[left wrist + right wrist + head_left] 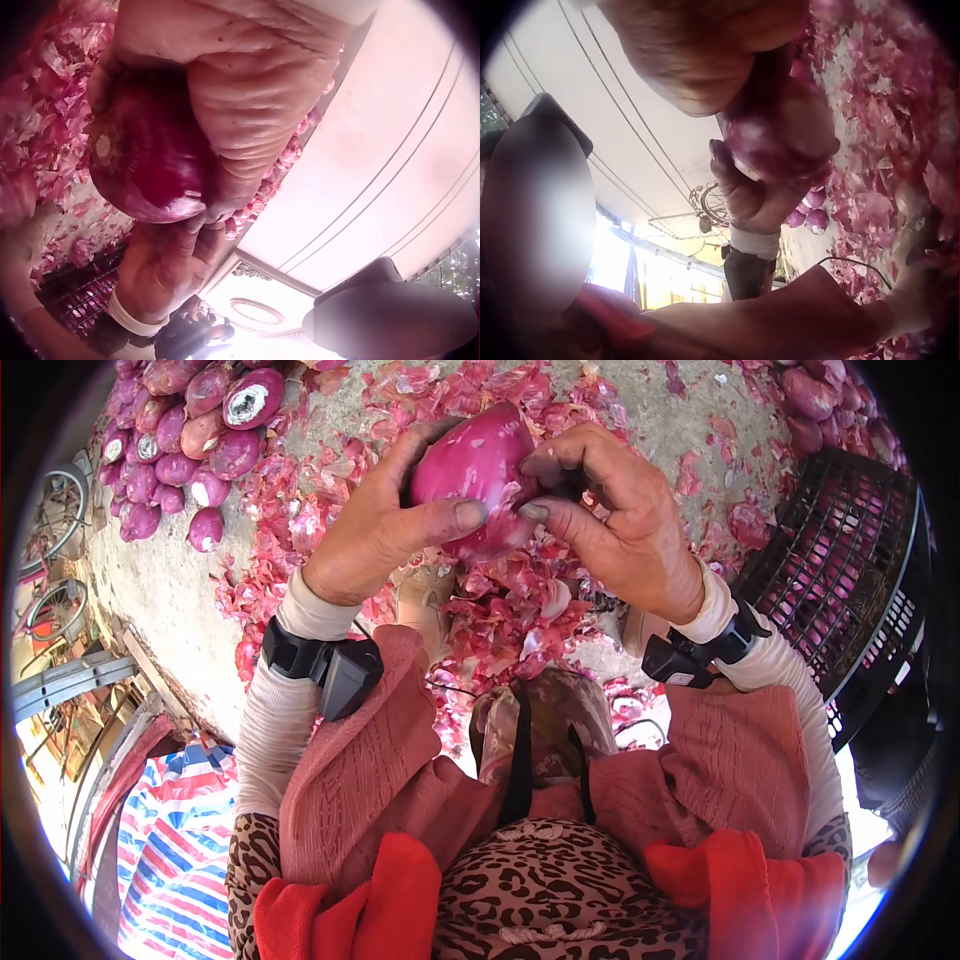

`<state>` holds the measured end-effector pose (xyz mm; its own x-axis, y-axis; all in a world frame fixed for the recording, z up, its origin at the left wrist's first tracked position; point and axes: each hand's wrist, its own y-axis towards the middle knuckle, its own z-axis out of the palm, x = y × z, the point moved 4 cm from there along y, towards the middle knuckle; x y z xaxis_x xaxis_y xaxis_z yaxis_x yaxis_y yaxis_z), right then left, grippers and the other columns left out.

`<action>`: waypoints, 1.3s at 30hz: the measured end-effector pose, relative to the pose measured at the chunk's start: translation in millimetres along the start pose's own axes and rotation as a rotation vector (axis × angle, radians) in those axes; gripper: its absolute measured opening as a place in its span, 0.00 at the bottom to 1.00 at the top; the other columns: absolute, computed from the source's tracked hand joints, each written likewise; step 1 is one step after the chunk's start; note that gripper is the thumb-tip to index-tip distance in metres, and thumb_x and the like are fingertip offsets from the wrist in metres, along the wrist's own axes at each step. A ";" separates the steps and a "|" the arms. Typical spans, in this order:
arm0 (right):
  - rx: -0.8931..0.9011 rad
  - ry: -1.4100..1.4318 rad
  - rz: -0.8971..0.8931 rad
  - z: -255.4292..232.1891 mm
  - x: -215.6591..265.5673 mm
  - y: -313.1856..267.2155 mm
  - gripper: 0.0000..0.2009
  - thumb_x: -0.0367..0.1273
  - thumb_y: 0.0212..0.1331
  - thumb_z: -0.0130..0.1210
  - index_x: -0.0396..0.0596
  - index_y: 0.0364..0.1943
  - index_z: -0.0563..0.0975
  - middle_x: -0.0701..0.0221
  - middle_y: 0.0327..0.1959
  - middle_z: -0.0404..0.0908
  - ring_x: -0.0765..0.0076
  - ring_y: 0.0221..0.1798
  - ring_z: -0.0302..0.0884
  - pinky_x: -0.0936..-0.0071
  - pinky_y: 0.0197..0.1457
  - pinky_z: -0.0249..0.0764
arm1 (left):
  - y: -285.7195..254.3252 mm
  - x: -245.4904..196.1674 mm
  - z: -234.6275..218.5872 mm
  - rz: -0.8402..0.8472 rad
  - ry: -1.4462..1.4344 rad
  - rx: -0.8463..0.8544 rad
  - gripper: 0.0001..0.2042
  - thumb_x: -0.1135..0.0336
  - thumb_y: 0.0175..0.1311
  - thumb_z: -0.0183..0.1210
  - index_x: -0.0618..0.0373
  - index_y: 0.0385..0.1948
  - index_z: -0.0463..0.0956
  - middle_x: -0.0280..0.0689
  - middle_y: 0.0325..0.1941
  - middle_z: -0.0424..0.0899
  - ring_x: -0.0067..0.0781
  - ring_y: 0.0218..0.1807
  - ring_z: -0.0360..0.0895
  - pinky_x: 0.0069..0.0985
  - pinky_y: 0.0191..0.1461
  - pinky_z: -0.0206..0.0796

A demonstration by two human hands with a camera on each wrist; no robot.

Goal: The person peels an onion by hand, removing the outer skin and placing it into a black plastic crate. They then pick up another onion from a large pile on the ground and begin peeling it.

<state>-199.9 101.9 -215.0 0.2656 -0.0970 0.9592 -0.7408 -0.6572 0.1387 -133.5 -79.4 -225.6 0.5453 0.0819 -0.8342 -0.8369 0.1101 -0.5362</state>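
A large red onion (470, 480), glossy and magenta, is held up over the ground between both hands. My left hand (375, 525) grips it from the left, thumb lying across its front and the other fingers behind it. On the onion's right side, the curled fingers and thumb of my right hand (625, 510) pinch at the surface. The left wrist view shows a pale root end on the onion (142, 157) and a light torn patch by the right fingertips. Both hands also meet at the onion (780, 139) in the right wrist view.
Loose papery onion skins (520, 610) litter the ground around the feet. Piled red onions (175, 440) lie at upper left, with more onions (810, 400) at upper right. A black plastic crate (840, 550) holding onions stands tilted at right. A striped sheet (180, 830) lies at lower left.
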 end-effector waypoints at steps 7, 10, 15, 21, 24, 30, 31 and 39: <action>0.062 -0.076 -0.149 1.0 -4.5 1.1 0.11 0.20 0.47 0.59 0.43 0.36 0.74 0.64 0.33 0.74 0.55 0.38 0.77 0.68 0.40 0.73 | -2.3 3.1 2.6 0.020 -0.045 -0.002 0.44 0.56 0.49 0.71 0.63 0.66 0.56 0.44 0.57 0.72 0.34 0.59 0.70 0.28 0.64 0.62; 0.089 -0.085 -0.169 0.6 -1.5 -0.2 0.11 0.18 0.47 0.56 0.42 0.36 0.72 0.63 0.34 0.73 0.56 0.38 0.75 0.69 0.40 0.71 | -0.6 3.3 1.3 0.019 -0.061 0.013 0.43 0.57 0.50 0.71 0.63 0.66 0.56 0.43 0.58 0.71 0.33 0.59 0.70 0.28 0.64 0.62; 0.172 -0.068 -0.142 1.6 2.7 -2.8 0.13 0.16 0.47 0.53 0.41 0.37 0.70 0.62 0.34 0.73 0.59 0.36 0.75 0.70 0.39 0.70 | -0.5 6.2 -2.9 0.011 -0.103 -0.019 0.42 0.57 0.51 0.69 0.63 0.66 0.55 0.43 0.58 0.71 0.33 0.59 0.70 0.28 0.64 0.62; 0.294 -0.017 -0.146 8.1 6.5 -7.1 0.11 0.18 0.49 0.52 0.41 0.38 0.69 0.58 0.34 0.72 0.46 0.40 0.74 0.61 0.42 0.71 | -1.8 11.2 -5.5 -0.014 -0.172 -0.064 0.39 0.57 0.56 0.66 0.62 0.66 0.55 0.42 0.58 0.72 0.32 0.59 0.71 0.27 0.61 0.65; 0.491 0.018 -0.161 20.0 4.9 -16.5 0.11 0.18 0.48 0.50 0.41 0.37 0.68 0.58 0.35 0.71 0.46 0.39 0.74 0.60 0.42 0.71 | -0.7 15.1 -8.2 -0.024 -0.314 -0.082 0.35 0.57 0.60 0.62 0.61 0.66 0.56 0.41 0.59 0.72 0.32 0.59 0.72 0.29 0.60 0.69; 0.804 -0.352 -0.102 27.1 -17.9 -36.9 0.13 0.22 0.50 0.54 0.41 0.41 0.70 0.59 0.35 0.71 0.47 0.38 0.74 0.59 0.39 0.72 | 0.7 29.3 -23.9 -0.016 -0.580 -0.012 0.28 0.55 0.68 0.53 0.58 0.65 0.58 0.38 0.60 0.72 0.31 0.58 0.75 0.33 0.58 0.73; 0.803 -0.353 -0.103 25.8 -21.2 -36.3 0.13 0.22 0.50 0.54 0.41 0.41 0.70 0.59 0.35 0.71 0.47 0.38 0.74 0.59 0.39 0.72 | 0.8 31.4 -25.7 -0.019 -0.617 -0.009 0.27 0.54 0.70 0.51 0.58 0.65 0.58 0.37 0.61 0.72 0.31 0.58 0.75 0.33 0.58 0.73; 0.036 0.156 0.079 -2.8 -19.3 0.4 0.18 0.26 0.55 0.61 0.46 0.50 0.73 0.63 0.43 0.79 0.59 0.45 0.80 0.71 0.50 0.76 | -1.1 25.4 -13.3 -0.033 -0.534 0.063 0.30 0.56 0.68 0.53 0.58 0.67 0.54 0.39 0.63 0.70 0.36 0.61 0.73 0.37 0.61 0.71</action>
